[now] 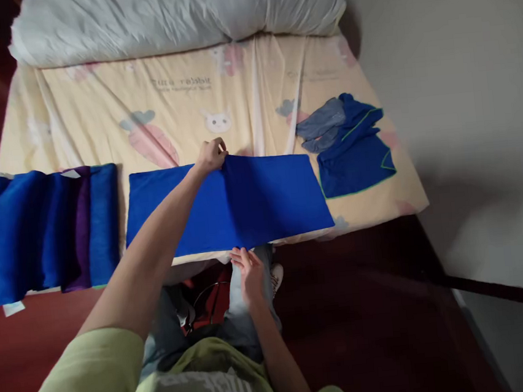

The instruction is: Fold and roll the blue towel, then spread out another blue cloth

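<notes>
A blue towel point(280, 194) lies as a long strip along the near edge of the bed, with a shallow raised ridge across its middle. My left hand point(212, 155) is closed in a pinch on the far edge at that ridge. Opposite it, my right hand point(249, 276) takes the near edge between thumb and fingers, at the side of the mattress. To the left stands a row of folded towels, among them a bright blue one point(11, 238), a purple one point(81, 229) and a teal-blue one point(103, 226).
At the right lies a crumpled blue cloth with green trim point(355, 162), a greyish-blue cloth piece point(322, 125) beside it. A rolled grey quilt point(170, 17) spans the far end of the patterned bed sheet point(214, 89). A pale wall point(463, 78) borders the right side.
</notes>
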Motion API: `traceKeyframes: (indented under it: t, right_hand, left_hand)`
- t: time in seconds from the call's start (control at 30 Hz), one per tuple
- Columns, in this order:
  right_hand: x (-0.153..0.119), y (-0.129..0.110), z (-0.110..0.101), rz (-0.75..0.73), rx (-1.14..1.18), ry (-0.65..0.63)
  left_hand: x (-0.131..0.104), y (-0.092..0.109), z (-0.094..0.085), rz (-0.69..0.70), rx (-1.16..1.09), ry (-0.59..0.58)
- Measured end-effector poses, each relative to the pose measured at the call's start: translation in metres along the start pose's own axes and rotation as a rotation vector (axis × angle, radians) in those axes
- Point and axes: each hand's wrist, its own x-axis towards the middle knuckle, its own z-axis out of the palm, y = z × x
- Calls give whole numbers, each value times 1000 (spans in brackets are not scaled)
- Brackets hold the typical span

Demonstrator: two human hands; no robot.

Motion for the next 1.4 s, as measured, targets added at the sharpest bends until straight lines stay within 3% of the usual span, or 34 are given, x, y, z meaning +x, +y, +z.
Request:
traceKeyframes:
  t: [0.1,0.2,0.4,0.53,0.63,0.8,0.97,1.1,1.23,1.4]
  right_hand:
    - [-15,-20,-6,-112,-82,34]
    - [-29,-57,-14,-303,-143,63]
    - [-44,-178,-24,-719,-205,-1]
    - [-58,-272,2,-981,-203,-74]
    - [-76,-330,33,-1092,-216,-183]
    - [-107,-387,79,-1105,-208,-327]
    - [-136,-397,109,-1057,-223,-413]
    - [-152,-385,109,-953,-241,-478]
    - [-149,-351,82,-769,-319,-511]
    - [-147,-290,31,-424,-375,-498]
  left_hand:
    - [-17,21,-28,24,-141,29]
    - [-47,47,-67,69,-285,89]
    - [-130,94,-165,241,-518,209]
    - [-188,120,-222,349,-563,301]
    - [-228,132,-253,409,-552,385]
    - [-280,133,-288,443,-505,559]
    - [-314,122,-310,465,-493,679]
    - [-343,107,-318,415,-456,692]
    - [-376,82,-303,352,-415,570]
    - [-413,42,-260,133,-436,340]
